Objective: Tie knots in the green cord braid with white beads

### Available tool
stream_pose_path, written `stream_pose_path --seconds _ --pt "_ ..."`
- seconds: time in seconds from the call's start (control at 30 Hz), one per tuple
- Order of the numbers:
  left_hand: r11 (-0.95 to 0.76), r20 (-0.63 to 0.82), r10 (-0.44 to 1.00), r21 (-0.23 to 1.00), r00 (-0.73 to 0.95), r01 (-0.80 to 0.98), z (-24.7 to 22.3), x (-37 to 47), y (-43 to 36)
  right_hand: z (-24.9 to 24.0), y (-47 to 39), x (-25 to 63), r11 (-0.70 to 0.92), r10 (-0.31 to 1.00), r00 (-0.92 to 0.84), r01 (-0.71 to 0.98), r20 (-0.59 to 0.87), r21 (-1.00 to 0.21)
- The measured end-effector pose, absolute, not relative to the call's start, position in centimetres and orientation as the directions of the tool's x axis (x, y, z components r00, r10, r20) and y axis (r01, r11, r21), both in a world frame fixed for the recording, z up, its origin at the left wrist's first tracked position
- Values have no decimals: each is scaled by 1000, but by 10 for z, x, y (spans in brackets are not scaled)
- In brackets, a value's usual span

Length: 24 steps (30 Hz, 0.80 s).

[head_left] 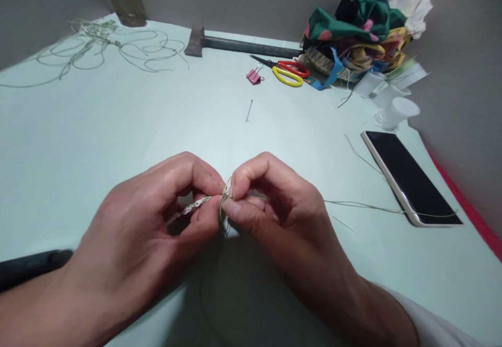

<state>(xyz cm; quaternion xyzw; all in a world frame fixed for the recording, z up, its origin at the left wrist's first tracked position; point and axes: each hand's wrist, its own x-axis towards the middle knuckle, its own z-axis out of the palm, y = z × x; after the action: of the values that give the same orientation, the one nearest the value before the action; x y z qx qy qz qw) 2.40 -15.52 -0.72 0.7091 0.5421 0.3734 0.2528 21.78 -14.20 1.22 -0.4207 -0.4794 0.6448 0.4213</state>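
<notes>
My left hand pinches a thin braided cord, green and white, between thumb and forefinger. The braid runs back under the palm, where part of it is hidden. Right beside it, my right hand has thumb and forefinger closed on fine green threads at the braid's end. The two sets of fingertips almost touch. Loose thread ends hang below the pinch, and long green strands stretch out past my right hand to the right. How the threads cross between the fingertips is too small to make out.
A phone lies at right, under the strand ends. Farther back are white spools, a fabric pile, scissors, a pink binder clip, a hammer-like tool and a pin. Tangled thread lies back left; a black object lies by my left wrist.
</notes>
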Motion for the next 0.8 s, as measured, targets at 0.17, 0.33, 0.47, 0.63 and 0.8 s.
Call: stream_pose_path --seconds 0.17,0.33,0.47,0.63,0.8 --pt "-275 261 959 776 109 567 -8 27 -155 12 -141 218 -138 953 -283 -97 -106 -986" --pt "-282 277 956 769 100 574 -6 29 -155 15 -141 219 -196 942 -306 -162 -140 -967" --pt "-249 244 966 772 90 585 -1 29 -152 14 -142 221 -242 924 -348 -221 -155 -945" --pt "-214 209 975 771 79 599 6 30 -152 10 -143 223 -234 919 -368 -221 -141 -947" --pt "-216 211 974 777 79 591 3 32 -154 9 -143 223 -183 934 -340 -199 -108 -963"
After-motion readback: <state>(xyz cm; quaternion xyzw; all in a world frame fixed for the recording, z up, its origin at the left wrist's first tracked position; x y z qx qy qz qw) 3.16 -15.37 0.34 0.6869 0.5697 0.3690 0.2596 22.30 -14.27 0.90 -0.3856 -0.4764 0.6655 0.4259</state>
